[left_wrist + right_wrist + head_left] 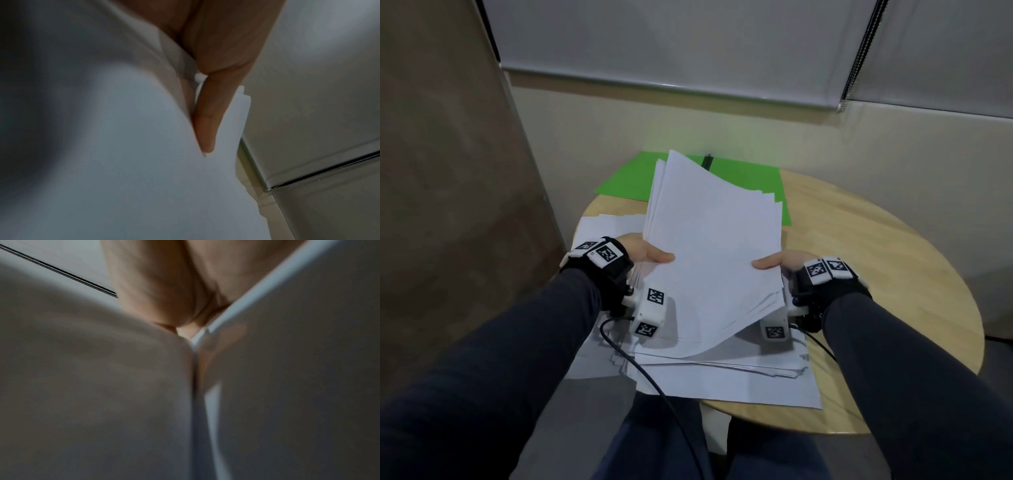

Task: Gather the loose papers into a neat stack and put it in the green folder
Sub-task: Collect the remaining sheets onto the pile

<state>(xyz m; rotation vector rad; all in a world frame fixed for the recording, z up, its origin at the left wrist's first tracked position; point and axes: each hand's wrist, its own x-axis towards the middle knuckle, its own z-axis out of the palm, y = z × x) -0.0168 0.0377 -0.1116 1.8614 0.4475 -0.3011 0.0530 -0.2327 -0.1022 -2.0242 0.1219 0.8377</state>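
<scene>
A thick bundle of white papers (712,246) is lifted off the table, its edges fanned and uneven. My left hand (645,253) grips its left side with the thumb on top. My right hand (779,262) grips the right side the same way. In the left wrist view a finger (207,123) lies between sheets of the paper (123,162). The right wrist view shows only my palm (174,288) against blurred paper (287,369). More loose sheets (722,380) lie on the table under the bundle. The green folder (626,181) lies flat at the table's far side, partly hidden by the bundle.
The round wooden table (876,274) stands against a pale wall, with a brown panel (448,171) at the left. A black pen-like object (707,161) lies on the folder. Window blinds with a bead chain (859,51) hang above. Black cables (647,373) trail from my wrists.
</scene>
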